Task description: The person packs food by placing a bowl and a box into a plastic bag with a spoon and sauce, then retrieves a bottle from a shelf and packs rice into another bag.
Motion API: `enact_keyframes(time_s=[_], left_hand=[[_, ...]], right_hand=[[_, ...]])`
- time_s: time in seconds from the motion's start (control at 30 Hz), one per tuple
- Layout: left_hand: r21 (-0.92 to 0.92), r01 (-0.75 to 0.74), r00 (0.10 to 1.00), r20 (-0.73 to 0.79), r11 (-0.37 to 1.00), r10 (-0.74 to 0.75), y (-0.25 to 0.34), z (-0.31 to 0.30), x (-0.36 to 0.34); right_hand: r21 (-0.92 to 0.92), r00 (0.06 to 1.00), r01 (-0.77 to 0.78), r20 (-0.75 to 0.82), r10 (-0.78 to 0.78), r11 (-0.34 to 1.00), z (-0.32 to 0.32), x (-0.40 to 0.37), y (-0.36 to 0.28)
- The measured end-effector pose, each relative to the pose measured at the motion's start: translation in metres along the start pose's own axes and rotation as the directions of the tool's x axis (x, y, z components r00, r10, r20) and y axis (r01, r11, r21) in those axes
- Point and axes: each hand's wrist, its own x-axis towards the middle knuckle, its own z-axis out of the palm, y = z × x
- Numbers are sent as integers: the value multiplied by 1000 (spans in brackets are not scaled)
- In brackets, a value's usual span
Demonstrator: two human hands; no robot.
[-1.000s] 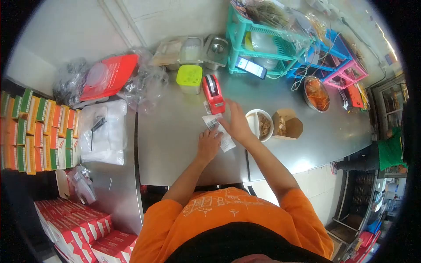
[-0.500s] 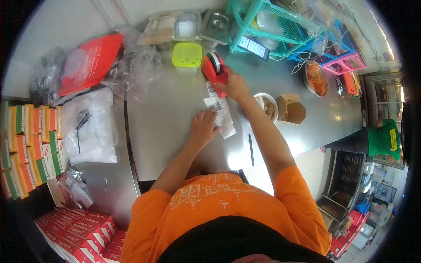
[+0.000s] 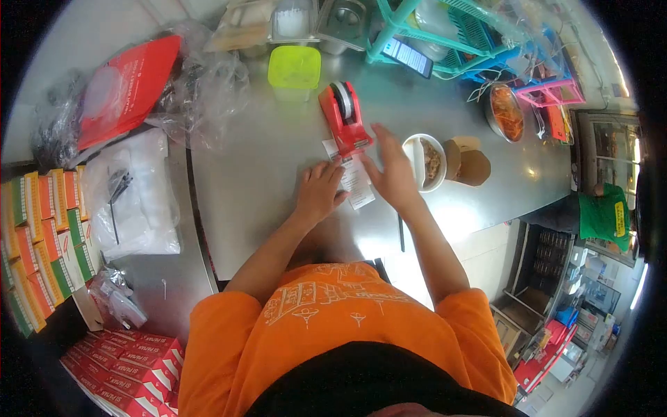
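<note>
A red tape dispenser [image 3: 342,119] with a roll in it stands on the steel counter, its front end over a printed paper slip [image 3: 357,185]. My left hand [image 3: 321,193] lies flat with fingers stretched out, its fingertips by the dispenser's front and the slip's left edge. To the right of the slip is my right hand [image 3: 396,174], thumb and fingers apart and holding nothing, close to the dispenser's front corner. Just beyond that hand stands a white bowl [image 3: 436,182] of food, next to an open brown paper box [image 3: 474,167].
A lime-lidded tub [image 3: 294,68] and metal pans [image 3: 345,21] stand at the back. A phone [image 3: 407,57] leans on a teal rack [image 3: 385,43]. Plastic bags [image 3: 132,201] lie left; a metal bowl of orange food [image 3: 505,115] is right. A person in green [image 3: 603,219] stands far right.
My right hand has let go of the tape dispenser and drawn back toward me, fingers apart. The dispenser now sits closer to my left hand. The view has shifted slightly.
</note>
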Motion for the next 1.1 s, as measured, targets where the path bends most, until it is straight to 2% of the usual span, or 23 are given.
enact_keyframes(time_s=[0.07,0.13,0.2,0.23,0.3,0.37,0.43,0.57,0.63,0.77,0.93,1.0,1.03,1.07,1.1], left_hand=[[-3,0,1000,29,1000,0,0,-2,0],[-30,6,999,32,1000,-5,0,-2,0],[-48,2,1000,31,999,-1,2,-2,1],[-37,11,999,33,999,-10,3,-1,1],[-24,21,999,45,999,-20,5,1,-2],[39,-59,997,57,997,57,5,3,-6],[52,-116,991,67,992,113,9,-1,-11],[25,-218,972,101,976,214,11,-6,-28],[20,-228,968,116,973,224,15,-9,-35],[14,-245,957,163,969,240,22,-7,-45],[5,-215,968,134,977,212,30,0,-55],[8,-193,974,125,981,190,34,0,-58],[-8,-157,977,144,988,156,37,0,-58],[-22,-121,979,162,992,123,39,0,-58],[-15,-120,980,155,993,121,41,0,-58]], right_hand=[[161,940,-295,228,255,942,-37,-26,-10],[47,784,-530,407,468,847,-60,-76,0],[-87,599,-697,476,644,712,-65,-109,6],[-89,593,-700,481,646,708,-64,-128,10],[-265,680,-611,308,666,746,-54,-169,21],[-263,692,-599,305,654,757,-43,-193,35],[-209,825,-458,261,501,864,-34,-204,42],[-208,828,-457,255,499,865,-19,-192,47],[-154,865,-441,189,465,884,-9,-182,48],[-93,881,-439,152,449,894,11,-159,46],[-60,916,-381,108,386,923,4,-150,40],[224,749,-660,119,652,717,-5,-153,42],[229,753,-655,119,647,720,-9,-154,48],[452,649,-720,170,742,527,-15,-151,55],[633,541,-719,253,802,286,-20,-149,60]])
